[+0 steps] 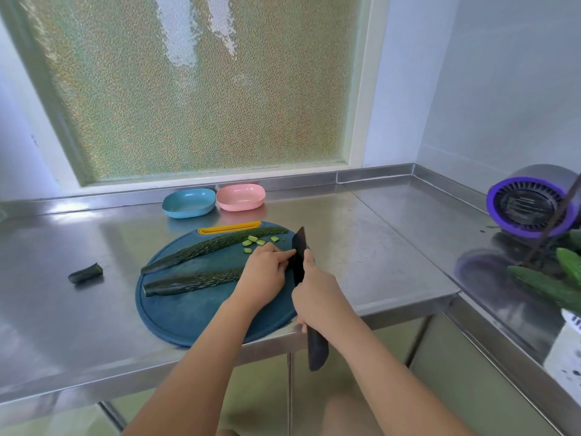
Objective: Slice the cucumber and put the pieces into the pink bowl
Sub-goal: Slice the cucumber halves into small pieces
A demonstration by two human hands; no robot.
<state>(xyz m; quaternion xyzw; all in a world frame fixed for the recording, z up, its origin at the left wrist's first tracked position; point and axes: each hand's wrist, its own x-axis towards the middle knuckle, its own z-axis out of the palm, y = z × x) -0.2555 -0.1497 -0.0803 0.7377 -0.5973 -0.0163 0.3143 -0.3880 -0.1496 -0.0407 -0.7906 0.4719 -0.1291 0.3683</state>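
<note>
On the board (188, 313), the left grip (265, 272) pins the near cucumber half (191, 280), fingers curled. The right grip (317, 294) clasps the knife (298, 253), blade beside those fingers. Slices (253, 239) lie near the far half (213, 245); the pink bowl (240, 197) sits behind.

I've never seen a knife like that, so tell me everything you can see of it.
The knife is dark all over, blade and handle alike. The right hand grips its handle, whose end juts past the counter edge. The blade stands edge-down over the blue cutting board, right beside the fingertips of the left hand, which steadies a cucumber half.
</note>
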